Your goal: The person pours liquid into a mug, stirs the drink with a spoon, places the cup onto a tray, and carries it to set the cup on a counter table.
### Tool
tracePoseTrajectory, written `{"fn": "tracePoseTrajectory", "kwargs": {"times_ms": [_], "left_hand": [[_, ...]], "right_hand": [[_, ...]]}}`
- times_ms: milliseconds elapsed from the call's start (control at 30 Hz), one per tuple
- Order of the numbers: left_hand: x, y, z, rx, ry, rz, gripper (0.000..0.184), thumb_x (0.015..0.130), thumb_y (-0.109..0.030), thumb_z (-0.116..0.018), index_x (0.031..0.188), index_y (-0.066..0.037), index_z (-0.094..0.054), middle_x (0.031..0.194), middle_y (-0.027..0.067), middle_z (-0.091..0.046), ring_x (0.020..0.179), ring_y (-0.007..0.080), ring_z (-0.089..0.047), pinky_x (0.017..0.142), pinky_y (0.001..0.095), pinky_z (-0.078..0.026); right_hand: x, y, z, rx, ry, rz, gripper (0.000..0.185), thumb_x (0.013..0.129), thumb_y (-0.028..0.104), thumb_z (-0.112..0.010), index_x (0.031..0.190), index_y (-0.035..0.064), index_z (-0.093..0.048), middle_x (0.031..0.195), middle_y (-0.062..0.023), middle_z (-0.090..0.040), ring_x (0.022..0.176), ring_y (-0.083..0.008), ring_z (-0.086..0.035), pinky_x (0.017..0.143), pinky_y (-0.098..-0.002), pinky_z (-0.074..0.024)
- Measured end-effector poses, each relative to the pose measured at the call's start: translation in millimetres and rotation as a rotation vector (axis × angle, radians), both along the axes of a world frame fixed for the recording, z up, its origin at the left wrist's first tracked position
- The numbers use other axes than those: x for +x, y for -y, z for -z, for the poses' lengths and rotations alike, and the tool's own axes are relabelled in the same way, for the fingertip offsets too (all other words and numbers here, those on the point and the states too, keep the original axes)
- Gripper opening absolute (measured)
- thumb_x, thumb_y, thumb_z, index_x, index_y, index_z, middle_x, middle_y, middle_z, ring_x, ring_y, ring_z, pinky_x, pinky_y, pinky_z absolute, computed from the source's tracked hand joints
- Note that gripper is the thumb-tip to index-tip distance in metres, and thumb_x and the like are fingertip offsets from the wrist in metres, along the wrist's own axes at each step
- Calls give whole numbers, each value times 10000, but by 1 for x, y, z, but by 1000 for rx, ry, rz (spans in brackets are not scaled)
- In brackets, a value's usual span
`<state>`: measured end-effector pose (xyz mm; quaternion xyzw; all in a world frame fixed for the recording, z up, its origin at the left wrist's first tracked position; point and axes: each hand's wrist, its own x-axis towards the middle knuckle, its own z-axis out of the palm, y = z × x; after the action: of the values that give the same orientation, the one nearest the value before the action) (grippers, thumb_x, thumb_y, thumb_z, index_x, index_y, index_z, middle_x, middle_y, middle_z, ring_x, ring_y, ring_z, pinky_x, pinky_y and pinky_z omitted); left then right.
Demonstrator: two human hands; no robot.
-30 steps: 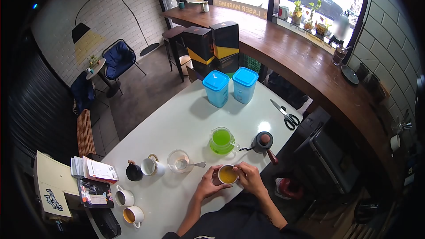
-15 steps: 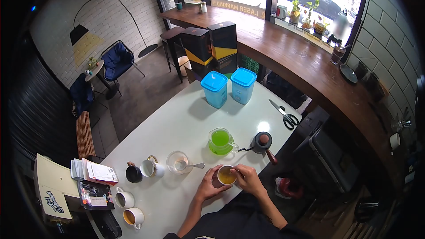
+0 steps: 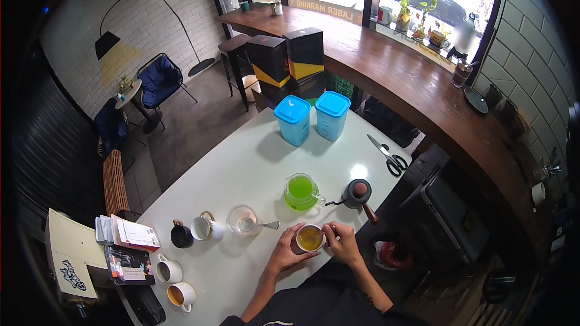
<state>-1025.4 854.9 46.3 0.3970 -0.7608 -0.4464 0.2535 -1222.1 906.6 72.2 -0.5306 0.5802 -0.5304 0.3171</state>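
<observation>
My left hand (image 3: pixel 288 249) wraps around the side of a cup (image 3: pixel 300 250) of yellow-brown liquid, close to the table's front edge. At the cup's right rim, my right hand (image 3: pixel 340 242) is closed in a pinch on what looks like a spoon dipping into the liquid; the fingers mostly hide it. Just beyond stands a glass pitcher (image 3: pixel 300 193) of bright green liquid. A black hand grinder (image 3: pixel 356 194) with a crank and wooden knob is to its right. Left of my hands, a clear glass bowl (image 3: pixel 237 224) has a metal spoon (image 3: pixel 266 226) resting in it.
Several mugs, including a white mug (image 3: pixel 183 296), line the left side of the white table (image 3: pixel 217 278). Two blue-lidded containers (image 3: pixel 294 122) stand at the back, scissors (image 3: pixel 389 157) at the right corner. A wooden counter (image 3: pixel 386 63) curves behind.
My right hand has shifted slightly right along the cup's rim, exposing more of the liquid. My left hand stays around the cup.
</observation>
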Motion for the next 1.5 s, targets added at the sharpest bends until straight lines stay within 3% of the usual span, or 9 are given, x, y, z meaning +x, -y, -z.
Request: {"fn": "tracePoseTrajectory", "kwargs": {"times_ms": [233, 300, 500, 1033, 1100, 1300, 1500], "left_hand": [[0, -2, -1, -8, -10, -1, 964, 647, -436, -916, 1422, -79, -469, 1334, 144, -578, 1253, 331, -542, 1079, 432, -426], [0, -2, 1, -6, -1, -1, 965, 648, -437, -916, 1423, -78, -468, 1334, 146, -578, 1252, 331, -542, 1078, 432, -427], [-1, -1, -3, -16, 0, 5, 970, 651, -443, -913, 1425, -71, -461, 1328, 152, -578, 1245, 334, -545, 1074, 434, -428], [-5, -3, -6, -62, 18, 9, 985, 650, -422, -918, 1432, -51, -449, 1336, 157, -567, 1258, 335, -536, 1079, 435, -429], [-8, -3, -4, -64, 10, 3, 982, 646, -411, -922, 1426, -45, -452, 1337, 157, -567, 1258, 332, -538, 1079, 430, -431], [-11, -3, -2, -37, -35, -21, 917, 640, -388, -934, 1354, -20, -490, 1305, 154, -579, 1215, 319, -579, 1042, 409, -469], [-15, 2, 1, -23, -60, -68, 885, 641, -376, -937, 1318, -14, -498, 1273, 155, -589, 1176, 314, -609, 1012, 397, -495]], "right_hand": [[2, -1, 1, 9, -6, 53, 194, 1002, 94, -586, 902, -45, -678, 608, -48, -612, 521, -79, -566, 478, -252, -422], [4, -2, 3, 54, 138, 40, 188, 1001, 86, -583, 910, -49, -678, 615, -44, -612, 531, -77, -570, 479, -247, -424], [1, 0, 2, 1, -16, 39, 196, 1006, 91, -582, 910, -51, -677, 617, -26, -603, 534, -68, -555, 488, -242, -421], [-1, -3, 2, 34, 10, 46, 204, 1005, 106, -591, 911, -45, -691, 612, -24, -600, 540, -64, -554, 499, -243, -432], [-6, -4, 5, 156, 30, -9, 168, 951, 107, -640, 948, -46, -709, 691, -124, -674, 601, -147, -646, 547, -295, -480], [-14, -10, -9, 72, 139, -27, 141, 964, 69, -618, 969, -35, -714, 733, -91, -675, 598, -121, -625, 540, -287, -474], [-29, -19, -15, 49, 42, -128, 143, 969, 61, -611, 1000, -29, -718, 771, -73, -670, 638, -105, -613, 570, -268, -482]]}}
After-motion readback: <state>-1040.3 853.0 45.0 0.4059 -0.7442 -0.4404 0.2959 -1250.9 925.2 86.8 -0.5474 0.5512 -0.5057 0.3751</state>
